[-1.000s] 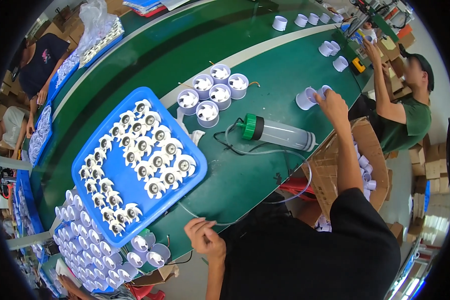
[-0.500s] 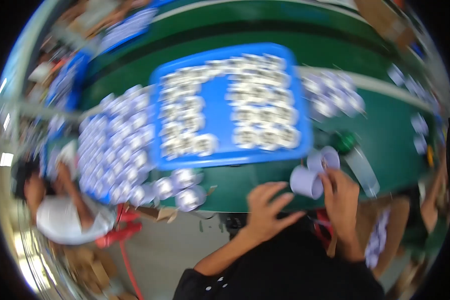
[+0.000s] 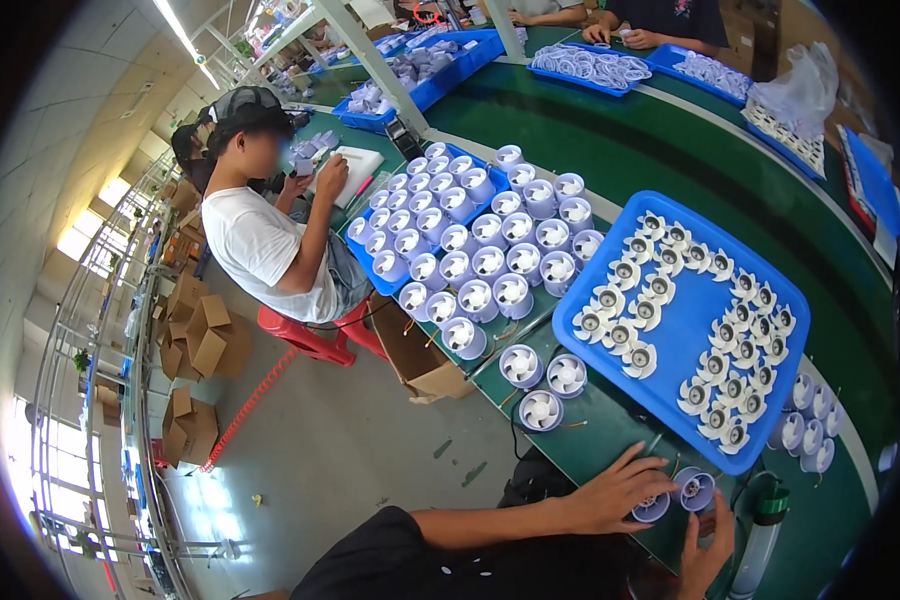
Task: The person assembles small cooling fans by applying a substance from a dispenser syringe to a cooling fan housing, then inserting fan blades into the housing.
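Two lavender round fan housings, open at the top with metal parts inside, stand side by side at the table's near edge. My left hand (image 3: 610, 497) reaches from the left, its fingers and thumb around the left housing (image 3: 652, 509). My right hand (image 3: 708, 548) has its fingertips against the lower right side of the other housing (image 3: 694, 489). Just beyond them lies a blue tray (image 3: 670, 310) holding white fan impellers (image 3: 735, 385) with dark round centres. Three lavender housings with white blades fitted, one of them the nearest fan (image 3: 541, 410), stand left of my hands.
Many fitted fans (image 3: 475, 297) stand in rows at left, some in another blue tray (image 3: 390, 285). More housings (image 3: 815, 420) are right of the impeller tray. A clear bottle with a green top (image 3: 765, 530) is by my right hand. A seated co-worker (image 3: 270, 240) works at left.
The view has swung left and sharpened, bringing the seated co-worker and floor into fuller sight. My left hand, apart from the housings before, is now at the left one.
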A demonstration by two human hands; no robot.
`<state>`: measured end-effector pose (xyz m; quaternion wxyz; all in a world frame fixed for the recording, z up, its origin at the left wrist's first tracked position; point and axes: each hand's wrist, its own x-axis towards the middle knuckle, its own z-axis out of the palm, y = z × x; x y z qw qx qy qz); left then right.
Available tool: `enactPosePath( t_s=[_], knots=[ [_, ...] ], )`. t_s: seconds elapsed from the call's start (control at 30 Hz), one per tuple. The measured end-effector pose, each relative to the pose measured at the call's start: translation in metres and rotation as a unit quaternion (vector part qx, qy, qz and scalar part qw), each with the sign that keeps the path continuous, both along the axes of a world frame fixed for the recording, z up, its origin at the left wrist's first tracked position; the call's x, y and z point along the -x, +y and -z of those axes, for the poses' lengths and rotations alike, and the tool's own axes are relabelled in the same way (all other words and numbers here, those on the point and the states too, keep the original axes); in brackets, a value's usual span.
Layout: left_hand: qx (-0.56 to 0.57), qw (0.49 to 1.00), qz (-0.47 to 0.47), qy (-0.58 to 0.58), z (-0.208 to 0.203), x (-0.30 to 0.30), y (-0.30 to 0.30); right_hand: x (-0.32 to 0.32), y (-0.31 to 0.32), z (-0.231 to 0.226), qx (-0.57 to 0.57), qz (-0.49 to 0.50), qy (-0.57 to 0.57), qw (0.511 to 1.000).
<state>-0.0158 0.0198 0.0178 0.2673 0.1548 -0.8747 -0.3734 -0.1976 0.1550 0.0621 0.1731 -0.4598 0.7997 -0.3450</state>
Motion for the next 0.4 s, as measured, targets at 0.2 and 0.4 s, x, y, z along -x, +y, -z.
enactPosePath(
  t_s=[0.2,0.4],
  knots=[
    [-0.044,0.994,0.042,-0.088,-0.002,-0.005,-0.012,0.002,-0.007,0.034,0.103,-0.011,0.074,0.992],
    [-0.026,0.995,0.054,-0.079,0.013,-0.005,-0.013,0.005,-0.003,0.075,0.088,-0.042,0.031,0.995]
  ],
)
